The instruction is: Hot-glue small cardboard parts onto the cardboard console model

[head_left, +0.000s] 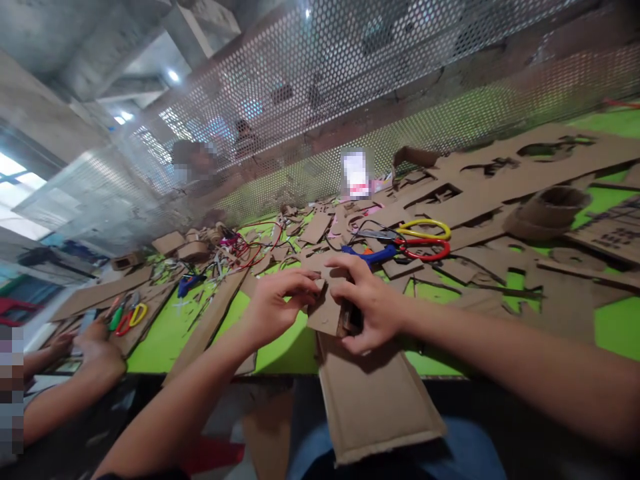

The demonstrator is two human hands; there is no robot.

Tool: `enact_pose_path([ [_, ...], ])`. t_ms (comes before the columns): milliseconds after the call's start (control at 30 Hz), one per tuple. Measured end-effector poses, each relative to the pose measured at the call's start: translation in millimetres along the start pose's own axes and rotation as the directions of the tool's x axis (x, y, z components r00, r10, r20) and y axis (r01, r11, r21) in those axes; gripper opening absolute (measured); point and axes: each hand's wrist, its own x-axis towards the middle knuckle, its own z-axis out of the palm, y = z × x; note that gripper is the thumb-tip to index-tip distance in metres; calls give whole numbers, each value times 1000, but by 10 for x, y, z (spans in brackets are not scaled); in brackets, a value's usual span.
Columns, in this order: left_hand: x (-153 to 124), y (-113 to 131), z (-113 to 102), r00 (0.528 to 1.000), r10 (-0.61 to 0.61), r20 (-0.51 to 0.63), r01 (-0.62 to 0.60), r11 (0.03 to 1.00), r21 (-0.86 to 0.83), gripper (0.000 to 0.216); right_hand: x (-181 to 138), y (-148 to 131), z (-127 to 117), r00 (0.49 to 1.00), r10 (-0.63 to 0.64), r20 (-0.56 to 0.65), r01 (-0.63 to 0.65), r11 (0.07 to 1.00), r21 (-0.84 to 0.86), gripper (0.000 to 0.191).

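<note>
A brown cardboard construction sits in front of me, with a small block-like cardboard piece [325,319] at its far end. A long flat cardboard panel [377,403] reaches from it past the table edge, above my lap. My right hand [373,300] wraps round the block from the right, thumb low and fingers over its top. From the left, my left hand [280,300] has its fingertips pinched together at the block's upper left edge. Just beyond lie scissors with red and yellow handles [425,250] and a blue glue gun [370,253].
Cut cardboard sheets [480,180] and scraps cover the green table [290,343]. A cardboard tube [547,210] lies to the right. Another blue glue gun [190,285] rests at left, near a co-worker's hand [97,340] and more scissors [133,319]. A perforated metal screen [310,100] stands behind.
</note>
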Motion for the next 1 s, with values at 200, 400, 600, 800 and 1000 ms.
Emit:
enact_pose_path([
  [200,58,99,-20,997,30,65,-36,995,95,25,-5,18,12,1000,-10,-4,10,1000,17,64],
  [400,153,238,-51,983,64,171,-109,957,268,30,-10,27,13,1000,-27,3,27,1000,7,69],
  [600,224,372,-65,962,11,273,-112,927,358,29,-3,50,8,999,-39,2,39,999,36,71],
  [800,283,483,-51,936,-111,335,-51,897,439,31,-13,62,22,999,-35,2,35,998,52,72],
  [1000,303,487,-43,917,-168,362,-11,896,444,30,-31,102,17,999,-40,10,39,997,68,75],
])
